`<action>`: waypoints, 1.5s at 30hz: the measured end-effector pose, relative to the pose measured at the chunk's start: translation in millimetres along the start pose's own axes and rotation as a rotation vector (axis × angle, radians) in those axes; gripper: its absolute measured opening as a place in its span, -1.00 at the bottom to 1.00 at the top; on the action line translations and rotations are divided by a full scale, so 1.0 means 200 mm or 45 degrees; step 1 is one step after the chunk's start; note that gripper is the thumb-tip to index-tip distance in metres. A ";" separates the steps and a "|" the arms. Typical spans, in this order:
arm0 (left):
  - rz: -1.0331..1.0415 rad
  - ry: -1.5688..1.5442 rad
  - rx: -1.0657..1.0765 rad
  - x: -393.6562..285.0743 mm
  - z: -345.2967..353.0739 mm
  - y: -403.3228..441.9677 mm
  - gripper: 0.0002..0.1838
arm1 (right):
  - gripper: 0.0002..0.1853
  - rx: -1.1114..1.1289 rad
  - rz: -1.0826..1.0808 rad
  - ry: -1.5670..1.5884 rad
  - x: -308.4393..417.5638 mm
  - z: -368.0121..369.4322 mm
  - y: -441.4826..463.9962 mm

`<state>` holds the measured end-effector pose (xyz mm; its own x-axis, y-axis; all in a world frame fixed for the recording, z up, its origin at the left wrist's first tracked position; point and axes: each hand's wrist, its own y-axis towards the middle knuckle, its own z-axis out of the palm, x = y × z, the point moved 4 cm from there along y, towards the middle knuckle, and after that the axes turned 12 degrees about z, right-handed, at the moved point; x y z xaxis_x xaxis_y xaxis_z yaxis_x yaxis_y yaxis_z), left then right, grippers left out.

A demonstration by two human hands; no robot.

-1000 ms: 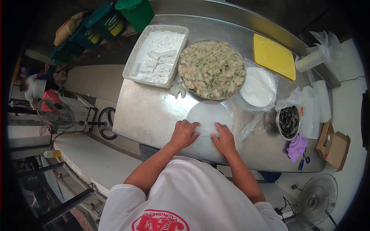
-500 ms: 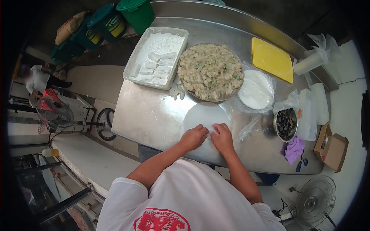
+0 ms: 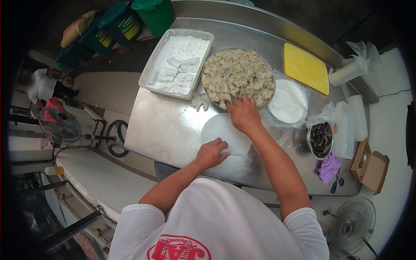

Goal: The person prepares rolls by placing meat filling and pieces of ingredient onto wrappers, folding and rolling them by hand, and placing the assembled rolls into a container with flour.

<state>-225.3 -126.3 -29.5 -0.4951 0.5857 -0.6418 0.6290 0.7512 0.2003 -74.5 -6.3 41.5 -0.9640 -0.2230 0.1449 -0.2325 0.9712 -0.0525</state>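
Head view showed, at far left, a person [image 3: 43, 84] in white beside a pedestal fan [image 3: 60, 122], then a brown sack [image 3: 79, 28] and green lidded buckets [image 3: 116, 22]. On a steel table [image 3: 147, 125] stood a rectangular tray [image 3: 170, 94] with white powder, and several powder-coated rolls [image 3: 175, 79] lay in its nearer part. The person's left hand [image 3: 211, 153] rested with bent fingers on the near part of a round translucent wrapper [image 3: 220, 126], which lay flat on the table; its thumb stood a little apart from the forefinger, but I could not tell whether the wrapper was pinched. Behind the wrapper was a round bowl [image 3: 267, 102], heaped with pale chopped filling [image 3: 238, 73] with green bits. The right hand [image 3: 242, 113], well apart from the left, reached over the near rim, with fingertips at the filling; whether they had gripped any could not be seen. To the right were a stack of white round wrappers [image 3: 287, 100] in plastic, a yellow board [image 3: 305, 67], a metal bowl [image 3: 310, 148] of dark pieces, a purple cloth [image 3: 329, 168], clear containers [image 3: 345, 130] and an open cardboard box [image 3: 375, 173].
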 end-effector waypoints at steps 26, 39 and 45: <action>-0.136 0.051 0.107 -0.04 0.00 0.04 -0.54 | -0.65 0.043 0.272 0.621 -0.30 -0.10 -0.05; -0.102 0.022 0.025 -0.05 -0.03 0.02 -0.29 | -0.66 0.273 0.057 0.632 -0.25 -0.18 -0.06; -0.273 -0.468 -0.009 0.09 -0.02 -0.08 -0.20 | -0.66 0.599 0.275 1.307 0.04 0.00 -0.38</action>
<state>-246.6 -125.7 -40.9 -0.3667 0.2694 -0.8905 0.5303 0.8470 0.0379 -64.2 -81.2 46.5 -0.4804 0.3280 0.8134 -0.3086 0.8049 -0.5068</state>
